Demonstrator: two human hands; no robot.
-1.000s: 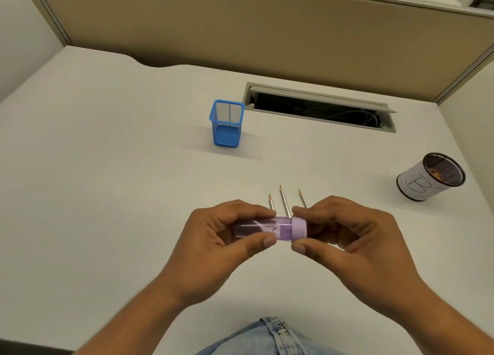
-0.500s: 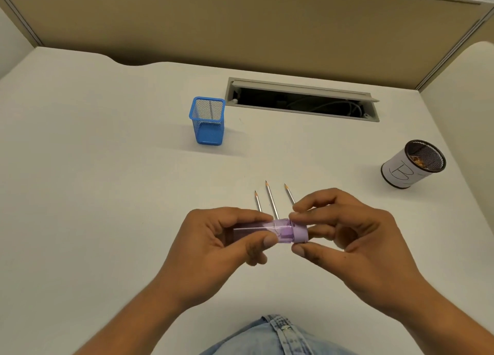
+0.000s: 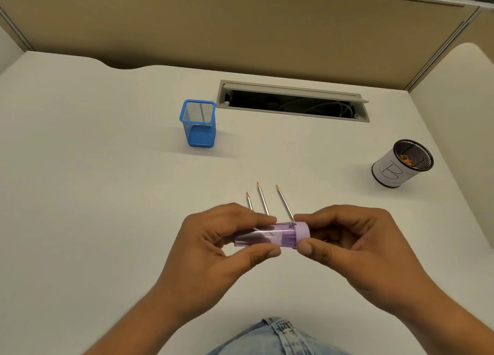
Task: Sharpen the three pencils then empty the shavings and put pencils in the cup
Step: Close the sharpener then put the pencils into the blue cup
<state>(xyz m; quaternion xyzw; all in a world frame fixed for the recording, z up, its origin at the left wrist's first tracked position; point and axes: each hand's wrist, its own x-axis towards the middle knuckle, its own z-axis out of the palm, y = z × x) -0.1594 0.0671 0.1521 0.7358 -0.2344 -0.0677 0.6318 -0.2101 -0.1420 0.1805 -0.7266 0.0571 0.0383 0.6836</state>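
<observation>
Both hands hold the sharpener (image 3: pixel 272 234) above the near tabletop (image 3: pixel 107 194). The left hand (image 3: pixel 213 250) curls round its clear barrel, and the right hand (image 3: pixel 355 245) pinches the lilac cap (image 3: pixel 302 233) between thumb and fingers. It is best to keep the barrel level and twist the cap rather than yank it, so no shavings spill. The three pencils (image 3: pixel 263 199) lie just beyond, tips far, with their near ends hidden behind the hands. The blue cup (image 3: pixel 199 123) stands far left and the bin (image 3: pixel 401 165) to the right. I cannot tell whether the cap is loosening or seating, nor how full the barrel is.

Bright even overhead light; soft shadows; wide-angle edge bending; focus perhaps slightly soft.
</observation>
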